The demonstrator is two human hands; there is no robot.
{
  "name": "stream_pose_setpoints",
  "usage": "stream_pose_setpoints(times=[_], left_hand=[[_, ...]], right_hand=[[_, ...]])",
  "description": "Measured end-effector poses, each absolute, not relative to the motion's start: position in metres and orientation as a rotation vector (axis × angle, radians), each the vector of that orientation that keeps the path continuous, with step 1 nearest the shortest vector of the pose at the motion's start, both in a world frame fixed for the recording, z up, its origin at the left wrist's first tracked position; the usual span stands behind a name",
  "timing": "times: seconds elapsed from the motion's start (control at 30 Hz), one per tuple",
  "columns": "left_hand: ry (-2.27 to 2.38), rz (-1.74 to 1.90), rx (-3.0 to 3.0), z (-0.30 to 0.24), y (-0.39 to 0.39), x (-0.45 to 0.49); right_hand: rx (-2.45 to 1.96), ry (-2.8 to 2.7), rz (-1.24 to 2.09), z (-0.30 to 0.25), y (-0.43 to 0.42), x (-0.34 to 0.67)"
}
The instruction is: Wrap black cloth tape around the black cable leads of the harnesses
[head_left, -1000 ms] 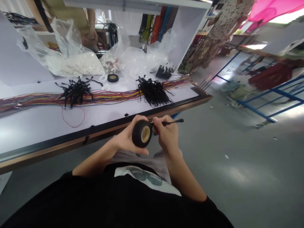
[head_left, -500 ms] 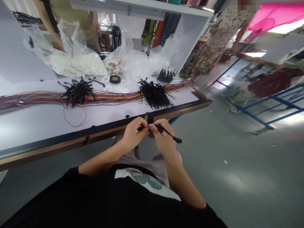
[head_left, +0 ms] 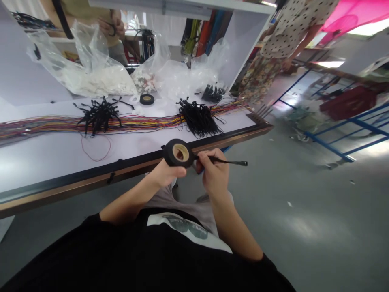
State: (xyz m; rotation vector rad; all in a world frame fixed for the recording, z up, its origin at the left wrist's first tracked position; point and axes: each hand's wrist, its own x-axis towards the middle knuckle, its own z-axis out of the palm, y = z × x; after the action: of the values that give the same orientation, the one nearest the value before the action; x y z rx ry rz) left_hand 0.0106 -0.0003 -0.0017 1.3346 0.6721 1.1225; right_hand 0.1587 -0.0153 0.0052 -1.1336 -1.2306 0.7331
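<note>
Left hand partly behind the tape roll, wire bundle past left edge

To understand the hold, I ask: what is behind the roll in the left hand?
The table edge shows on both sides of the roll; the fingers of the left hand seem hidden behind it.

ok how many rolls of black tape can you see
2. One held roll is in the left hand; the other roll lies on the table, in front of the plastic bags. More could be hidden behind the bags.
</note>
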Motion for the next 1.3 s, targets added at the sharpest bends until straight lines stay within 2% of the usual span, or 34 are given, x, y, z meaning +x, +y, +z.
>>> stream_pose_setpoints(times=[0.17,0.33,0.5,0.6,0.73,0.9,1.0,1.17,1.3], left_hand=[[0.509,0.877,1.779,0.007,0.000,0.001],[0.959,1.226,1.739,0.004,0.003,0.017],[1.027,1.330,1.792,0.003,0.000,0.027],[1.036,1.319,1.688,0.003,-0.007,0.029],[0.888,1.272,1.232,0.001,-0.008,0.027],[0.554,0.855,1.009,0.001,0.009,0.014],[0.557,0.892,0.982,0.000,0.010,0.015],[0.737,1.234,1.451,0.000,-0.011,0.015],[0.752,1.103,1.946,-0.001,-0.015,0.009]], right_hand=[[-1.250,-1.440,0.647,0.021,-0.016,0.169],[-1.174,-1.535,0.500,0.027,-0.023,0.164],[-1.257,-1.542,0.555,0.020,-0.024,0.157],[-1.331,-1.510,0.493,0.017,-0.023,0.156],[-1.238,-1.492,0.300,0.016,-0.022,0.156],[-1.134,-1.558,0.521,0.016,-0.024,0.155],[-1.245,-1.462,0.562,0.014,-0.024,0.154],[-1.351,-1.265,0.580,0.010,-0.019,0.159],[-1.383,-1.388,0.423,0.017,-0.023,0.165]])
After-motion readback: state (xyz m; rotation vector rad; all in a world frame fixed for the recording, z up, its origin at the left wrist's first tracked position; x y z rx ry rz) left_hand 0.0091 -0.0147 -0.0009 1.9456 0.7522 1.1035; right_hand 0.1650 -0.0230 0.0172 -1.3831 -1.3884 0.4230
